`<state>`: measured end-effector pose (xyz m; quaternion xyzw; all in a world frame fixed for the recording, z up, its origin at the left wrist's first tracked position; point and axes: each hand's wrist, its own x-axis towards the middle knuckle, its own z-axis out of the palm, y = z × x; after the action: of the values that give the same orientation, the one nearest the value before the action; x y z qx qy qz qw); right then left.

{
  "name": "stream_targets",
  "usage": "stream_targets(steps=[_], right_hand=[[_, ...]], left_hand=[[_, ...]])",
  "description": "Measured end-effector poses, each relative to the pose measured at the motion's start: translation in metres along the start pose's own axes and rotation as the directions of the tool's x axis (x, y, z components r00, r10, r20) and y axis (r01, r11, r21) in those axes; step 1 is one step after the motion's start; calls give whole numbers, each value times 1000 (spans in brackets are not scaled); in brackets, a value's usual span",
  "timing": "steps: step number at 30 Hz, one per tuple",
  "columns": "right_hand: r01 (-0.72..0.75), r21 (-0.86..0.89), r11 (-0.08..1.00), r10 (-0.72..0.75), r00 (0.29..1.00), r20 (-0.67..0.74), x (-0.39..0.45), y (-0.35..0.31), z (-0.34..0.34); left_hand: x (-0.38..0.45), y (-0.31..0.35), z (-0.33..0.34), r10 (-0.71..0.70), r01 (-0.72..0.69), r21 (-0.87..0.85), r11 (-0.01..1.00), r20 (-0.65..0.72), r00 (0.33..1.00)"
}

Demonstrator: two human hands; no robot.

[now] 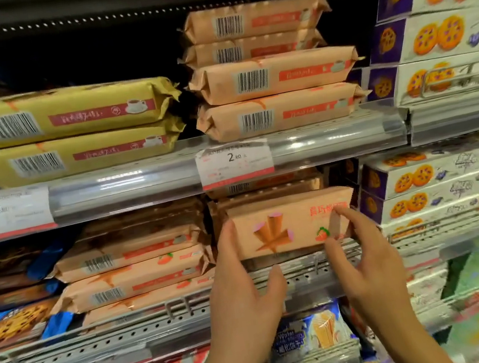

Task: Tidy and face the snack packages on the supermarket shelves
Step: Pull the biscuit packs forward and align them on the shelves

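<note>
Upper shelf [333,133]: clear plastic price rail along its front edge, white price tag [235,163] at centre, second tag [3,213] toward 9 o'clock. Resting on it, from 9 to 3 o'clock: stack of two yellow packs [69,135], stack of four peach packs [271,67], stack of three purple-and-white cookie boxes [440,33]. Barcodes face out on the yellow and peach packs.

Middle shelf [130,331]: perforated grey metal front. On it: blue cookie packs [11,324] at 9 o'clock, stacked peach packs [134,274] just beside them, a peach pack with printed front facing out [288,223] near centre, more cookie boxes [420,191] at 3 o'clock.
</note>
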<state>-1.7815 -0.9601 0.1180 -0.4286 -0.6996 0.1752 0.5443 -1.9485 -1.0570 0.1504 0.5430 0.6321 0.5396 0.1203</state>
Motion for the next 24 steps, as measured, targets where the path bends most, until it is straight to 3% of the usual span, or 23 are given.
stream_targets(steps=[7, 10, 16, 18, 21, 24], right_hand=[[135, -255, 957, -101, 985, 141, 27, 28, 14], [161, -351, 922, -114, 982, 150, 25, 37, 19], [148, -420, 895, -104, 986, 127, 18, 31, 20], [186, -345, 920, -171, 983, 73, 9, 26, 16], [318, -225, 921, -324, 946, 13, -18, 19, 16], [423, -188, 886, -391, 902, 185, -45, 13, 31]], left_hand=[[13, -13, 15, 102, -109, 246, 963, 39, 994], [12, -21, 18, 2, -28, 441, 897, 59, 998], [15, -15, 22, -49, 17, 547, 837, 45, 998], [12, -17, 23, -33, 4, 547, 837, 45, 998], [0, -23, 21, 21, -29, 412, 911, 24, 999], [-13, -33, 18, 114, -97, 305, 947, -38, 993]])
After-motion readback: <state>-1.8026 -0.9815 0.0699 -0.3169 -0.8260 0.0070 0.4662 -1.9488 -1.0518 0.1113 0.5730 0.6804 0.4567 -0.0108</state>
